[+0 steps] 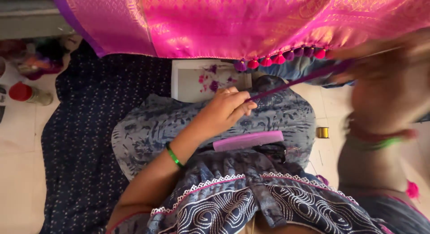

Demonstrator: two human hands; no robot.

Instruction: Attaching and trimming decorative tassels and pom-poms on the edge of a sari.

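A person sits on the floor, seen from above, with a bright pink and gold woven sari point(233, 23) draped across the top of the view. Along its lower edge hangs a row of small pink and purple tassels point(280, 58).

The left hand point(226, 110) rests on the lap, fingers pressed together, pinching one end of a bundle of purple threads point(298, 80). The threads run taut, up and to the right, to the right hand point(380, 66), which sits just beside the tassel row. That hand is heavily blurred, so its grip cannot be made out.

A pink plastic comb point(248, 140) lies on the grey-blue printed lap just below the left hand, close but not touching it. A green bangle point(174, 155) circles the left wrist.

Beyond the left hand sits a white rectangular tray point(188, 79) scattered with pink and purple thread scraps, partly hidden by the sari. A small gold thread spool point(322, 132) stands on the pale tiles to the right. At the far left lies a bottle with a red cap point(27, 93); its label is not readable. A dark blue dotted cloth point(85, 140) covers the floor on the left.
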